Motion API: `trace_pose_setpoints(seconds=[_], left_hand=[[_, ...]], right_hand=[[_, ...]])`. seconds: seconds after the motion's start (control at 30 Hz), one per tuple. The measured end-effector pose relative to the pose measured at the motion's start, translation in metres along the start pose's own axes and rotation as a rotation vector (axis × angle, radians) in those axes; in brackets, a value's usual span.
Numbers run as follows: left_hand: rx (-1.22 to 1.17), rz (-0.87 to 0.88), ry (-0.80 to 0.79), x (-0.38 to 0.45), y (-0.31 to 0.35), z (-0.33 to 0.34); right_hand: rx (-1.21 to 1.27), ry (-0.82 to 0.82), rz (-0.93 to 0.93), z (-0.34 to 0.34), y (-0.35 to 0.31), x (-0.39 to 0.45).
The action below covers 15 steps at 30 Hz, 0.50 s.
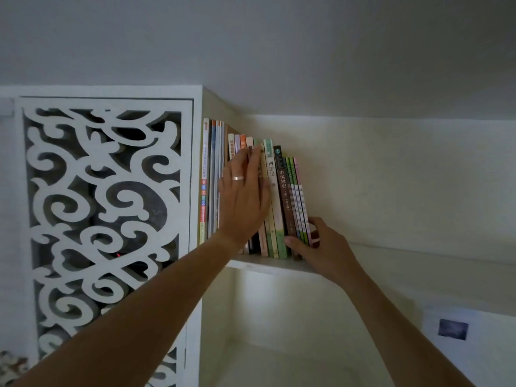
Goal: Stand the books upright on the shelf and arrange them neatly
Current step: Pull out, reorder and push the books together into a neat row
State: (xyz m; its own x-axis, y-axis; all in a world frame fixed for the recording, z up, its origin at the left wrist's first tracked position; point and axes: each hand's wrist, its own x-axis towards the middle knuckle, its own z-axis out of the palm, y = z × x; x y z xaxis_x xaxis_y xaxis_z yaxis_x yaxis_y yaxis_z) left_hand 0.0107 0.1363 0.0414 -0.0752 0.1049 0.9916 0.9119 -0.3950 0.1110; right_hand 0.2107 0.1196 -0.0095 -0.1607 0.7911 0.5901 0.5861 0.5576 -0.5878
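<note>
Books (pixel 275 196) stand in row on shelf (pixel 268 264), left end against side wall. Left hand (pixel 243 195) spread flat, pressing spines in middle of row. Right hand (pixel 321 247) grips bottom of last thin books, thumb in front; fingers behind, maybe curled. Thin books light and floppy, tip easily. Best held low, squeezed from both ends.

Both hands (pixel 243 196) (pixel 321 247) on upright books (pixel 275 196), white shelf (pixel 279 265).

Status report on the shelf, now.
Left hand flat against spines mid-row. Right hand grips the thin books at row's end. Books upright, leaning slightly. Shelf free to the right.
</note>
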Motion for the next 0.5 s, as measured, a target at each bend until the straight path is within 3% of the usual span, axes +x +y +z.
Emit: trace_pose_setpoints(seconds=[0.4,0.5], left_hand=[[-0.164,-0.214,0.017,0.03,0.025,-0.009],[-0.257,-0.142,0.095,0.031,0.034,-0.015]], right_hand=[[-0.053,0.057,0.014,0.002,0.0,-0.002],[-0.077,0.075,0.025,0.003,0.001,-0.004]])
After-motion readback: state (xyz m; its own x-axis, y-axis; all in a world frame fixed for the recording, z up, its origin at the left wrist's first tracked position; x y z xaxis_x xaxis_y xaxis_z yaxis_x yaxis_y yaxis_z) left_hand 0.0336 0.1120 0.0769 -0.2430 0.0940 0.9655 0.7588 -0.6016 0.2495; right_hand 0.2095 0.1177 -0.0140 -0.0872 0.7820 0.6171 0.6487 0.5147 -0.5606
